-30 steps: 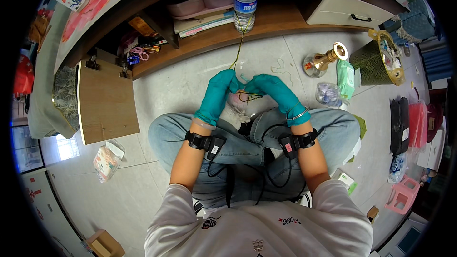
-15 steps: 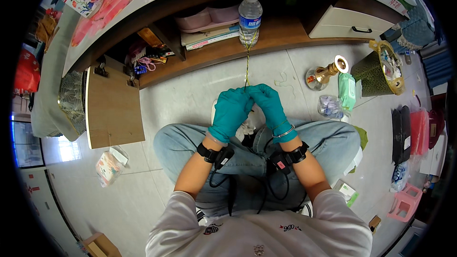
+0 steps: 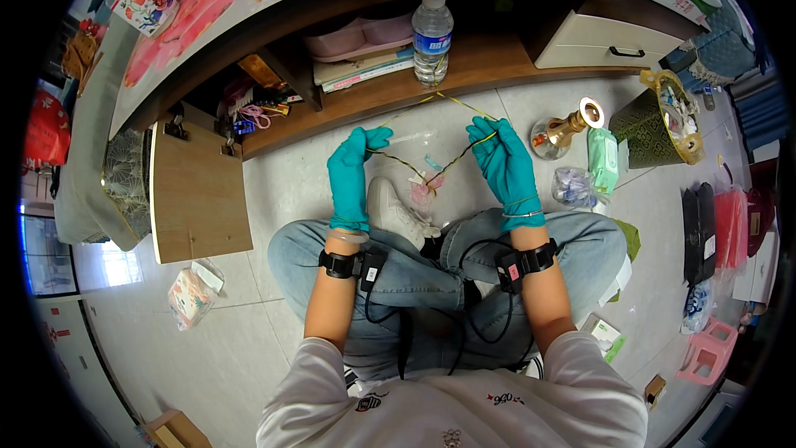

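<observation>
A yellow-and-dark cord (image 3: 398, 159) runs from a clear water bottle (image 3: 432, 43) on the low shelf to both my hands. Its yellow strands part in front of the bottle. Darker lengths dip between my hands into a V, meeting over a small pink item (image 3: 424, 192) whose kind I cannot make out. My left hand (image 3: 350, 176), in a teal glove, is closed on the cord at the left. At the right, my gloved right hand (image 3: 504, 164) pinches the other side of it. The hands are well apart, above the floor.
An open cabinet door (image 3: 199, 191) stands at left. On the right are a gold-necked glass vessel (image 3: 566, 129), a green wipes pack (image 3: 603, 158), a plastic bag (image 3: 575, 187) and a patterned waste bin (image 3: 655, 126). My white shoe (image 3: 396, 214) lies below the cord.
My hands were together in front of the bottle; they have moved apart, left and right. The single twisted line to the bottle has spread into separate strands, with a V between the hands.
</observation>
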A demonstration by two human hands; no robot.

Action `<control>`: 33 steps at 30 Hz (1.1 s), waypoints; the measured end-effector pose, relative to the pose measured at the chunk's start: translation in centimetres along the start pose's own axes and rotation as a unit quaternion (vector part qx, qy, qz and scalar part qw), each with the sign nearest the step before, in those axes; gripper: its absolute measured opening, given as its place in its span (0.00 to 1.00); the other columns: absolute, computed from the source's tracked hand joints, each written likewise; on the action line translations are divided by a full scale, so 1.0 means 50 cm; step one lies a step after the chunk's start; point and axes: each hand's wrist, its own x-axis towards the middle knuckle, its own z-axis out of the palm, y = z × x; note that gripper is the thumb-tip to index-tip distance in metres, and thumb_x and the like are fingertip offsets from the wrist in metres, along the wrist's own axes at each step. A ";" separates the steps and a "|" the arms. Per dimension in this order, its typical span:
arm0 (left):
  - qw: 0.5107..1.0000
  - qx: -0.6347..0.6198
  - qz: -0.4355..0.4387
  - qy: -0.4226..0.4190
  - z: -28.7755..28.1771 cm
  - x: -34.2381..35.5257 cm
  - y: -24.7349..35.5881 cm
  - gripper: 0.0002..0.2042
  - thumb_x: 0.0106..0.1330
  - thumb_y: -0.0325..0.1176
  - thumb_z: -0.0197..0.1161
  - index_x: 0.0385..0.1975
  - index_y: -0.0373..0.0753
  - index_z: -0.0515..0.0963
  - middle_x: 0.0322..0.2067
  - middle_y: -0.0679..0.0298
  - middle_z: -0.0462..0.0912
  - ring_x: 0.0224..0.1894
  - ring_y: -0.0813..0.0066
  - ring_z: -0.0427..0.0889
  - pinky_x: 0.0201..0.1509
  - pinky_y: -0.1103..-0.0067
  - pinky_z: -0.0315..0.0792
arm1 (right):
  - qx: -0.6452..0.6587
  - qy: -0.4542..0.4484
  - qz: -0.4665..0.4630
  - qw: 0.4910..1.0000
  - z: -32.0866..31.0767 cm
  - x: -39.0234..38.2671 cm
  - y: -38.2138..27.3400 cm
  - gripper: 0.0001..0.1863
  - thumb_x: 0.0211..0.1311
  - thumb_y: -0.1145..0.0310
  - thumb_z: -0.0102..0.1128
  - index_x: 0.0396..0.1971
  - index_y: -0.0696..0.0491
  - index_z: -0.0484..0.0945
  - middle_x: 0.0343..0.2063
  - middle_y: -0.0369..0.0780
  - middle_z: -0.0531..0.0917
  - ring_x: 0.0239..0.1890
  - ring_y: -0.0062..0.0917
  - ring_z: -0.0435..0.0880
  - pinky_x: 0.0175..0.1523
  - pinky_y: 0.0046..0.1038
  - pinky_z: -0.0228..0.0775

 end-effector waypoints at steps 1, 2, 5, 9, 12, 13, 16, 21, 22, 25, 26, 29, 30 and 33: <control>1.000 -0.023 -0.005 0.010 -0.004 0.006 0.001 0.18 0.69 0.40 0.47 0.40 0.30 0.76 0.41 0.54 0.81 0.40 0.73 0.79 0.52 0.76 0.70 | 0.007 -0.006 -0.001 1.000 0.005 0.004 -0.005 0.15 0.67 0.63 0.46 0.44 0.60 0.71 0.46 0.47 0.77 0.49 0.34 0.77 0.56 0.32 0.68; 0.999 -0.045 -0.010 0.020 -0.009 0.014 0.001 0.18 0.69 0.40 0.47 0.42 0.31 0.76 0.41 0.54 0.80 0.40 0.73 0.79 0.52 0.76 0.70 | 0.013 -0.012 -0.002 1.000 0.009 0.009 -0.009 0.16 0.67 0.63 0.45 0.45 0.60 0.71 0.48 0.47 0.76 0.50 0.34 0.76 0.57 0.32 0.67; 0.994 -0.105 -0.020 0.028 -0.022 0.039 0.012 0.19 0.70 0.41 0.45 0.47 0.31 0.73 0.45 0.54 0.78 0.44 0.72 0.79 0.54 0.77 0.70 | 0.032 -0.051 -0.004 0.998 0.002 0.029 -0.020 0.17 0.68 0.64 0.43 0.49 0.61 0.68 0.54 0.48 0.70 0.54 0.35 0.72 0.56 0.32 0.68; 0.971 -0.229 -0.049 0.040 -0.050 0.074 0.000 0.19 0.71 0.41 0.45 0.48 0.29 0.71 0.47 0.53 0.77 0.46 0.71 0.78 0.55 0.77 0.70 | 0.084 -0.069 0.003 0.994 -0.003 0.046 -0.034 0.18 0.69 0.66 0.40 0.52 0.62 0.65 0.59 0.48 0.65 0.59 0.36 0.67 0.58 0.33 0.67; 0.956 -0.287 -0.048 0.046 -0.057 0.084 -0.013 0.20 0.71 0.40 0.43 0.51 0.28 0.68 0.49 0.52 0.75 0.47 0.70 0.77 0.57 0.76 0.70 | 0.092 -0.076 -0.001 0.993 -0.011 0.060 -0.032 0.20 0.69 0.65 0.42 0.54 0.63 0.64 0.57 0.48 0.67 0.59 0.36 0.67 0.63 0.32 0.61; 0.951 -0.301 -0.045 0.049 -0.060 0.086 -0.016 0.20 0.71 0.40 0.43 0.51 0.28 0.67 0.50 0.52 0.74 0.48 0.69 0.77 0.58 0.75 0.70 | 0.105 -0.079 0.001 0.991 -0.013 0.064 -0.031 0.20 0.69 0.65 0.42 0.54 0.63 0.63 0.57 0.48 0.67 0.59 0.36 0.67 0.63 0.33 0.61; 0.937 -0.343 -0.064 0.027 -0.079 0.095 -0.025 0.19 0.71 0.40 0.45 0.52 0.30 0.68 0.47 0.56 0.77 0.50 0.69 0.76 0.60 0.74 0.67 | 0.130 -0.082 0.003 0.988 -0.015 0.076 -0.035 0.20 0.69 0.66 0.42 0.54 0.63 0.62 0.57 0.48 0.67 0.60 0.36 0.67 0.63 0.33 0.61; 0.932 -0.333 -0.118 0.079 -0.057 0.086 0.007 0.19 0.71 0.40 0.45 0.50 0.29 0.69 0.39 0.60 0.79 0.40 0.75 0.78 0.48 0.81 0.72 | 0.142 -0.063 0.008 0.988 -0.014 0.076 -0.046 0.18 0.68 0.66 0.43 0.52 0.63 0.64 0.56 0.48 0.69 0.57 0.36 0.70 0.60 0.32 0.65; 0.933 -0.314 -0.133 0.114 -0.045 0.082 0.020 0.19 0.71 0.40 0.45 0.49 0.29 0.69 0.35 0.62 0.80 0.35 0.78 0.79 0.42 0.85 0.74 | 0.128 -0.064 0.006 0.990 -0.023 0.077 -0.046 0.18 0.68 0.66 0.44 0.51 0.62 0.65 0.53 0.47 0.71 0.53 0.34 0.72 0.57 0.30 0.67; 0.917 -0.367 -0.095 -0.123 -0.107 0.097 -0.022 0.19 0.70 0.38 0.46 0.54 0.32 0.67 0.17 0.77 0.67 0.17 0.90 0.64 0.21 0.90 0.63 | 0.082 -0.049 0.015 0.995 -0.036 0.077 -0.037 0.16 0.67 0.64 0.47 0.48 0.59 0.69 0.44 0.42 0.77 0.41 0.26 0.78 0.45 0.25 0.71; 0.936 -0.322 -0.107 -0.098 -0.110 0.094 -0.025 0.18 0.70 0.38 0.47 0.54 0.32 0.68 0.16 0.78 0.63 0.15 0.90 0.58 0.19 0.90 0.57 | 0.062 -0.029 0.023 0.997 -0.035 0.072 -0.036 0.16 0.67 0.64 0.47 0.47 0.58 0.70 0.39 0.39 0.79 0.36 0.22 0.78 0.40 0.23 0.70; 0.963 -0.207 -0.159 -0.061 -0.055 0.073 0.021 0.17 0.69 0.36 0.47 0.53 0.34 0.70 0.13 0.79 0.53 0.13 0.90 0.47 0.14 0.88 0.45 | -0.006 0.017 0.034 0.999 -0.043 0.056 -0.040 0.14 0.66 0.62 0.49 0.44 0.56 0.73 0.25 0.31 0.77 0.23 0.15 0.72 0.30 0.19 0.66; 0.964 -0.180 -0.182 -0.066 -0.048 0.068 0.031 0.17 0.69 0.35 0.48 0.52 0.34 0.71 0.13 0.79 0.54 0.12 0.91 0.48 0.14 0.89 0.45 | -0.029 0.025 0.038 0.999 -0.041 0.051 -0.041 0.14 0.65 0.61 0.50 0.43 0.55 0.73 0.20 0.29 0.75 0.19 0.13 0.69 0.28 0.17 0.64; 0.962 -0.057 -0.240 -0.114 -0.035 0.051 0.036 0.15 0.68 0.34 0.48 0.49 0.34 0.74 0.13 0.79 0.59 0.13 0.92 0.50 0.14 0.90 0.46 | -0.040 0.018 0.039 0.998 -0.063 0.040 -0.031 0.09 0.63 0.63 0.54 0.36 0.52 0.75 0.18 0.29 0.72 0.15 0.11 0.65 0.23 0.14 0.60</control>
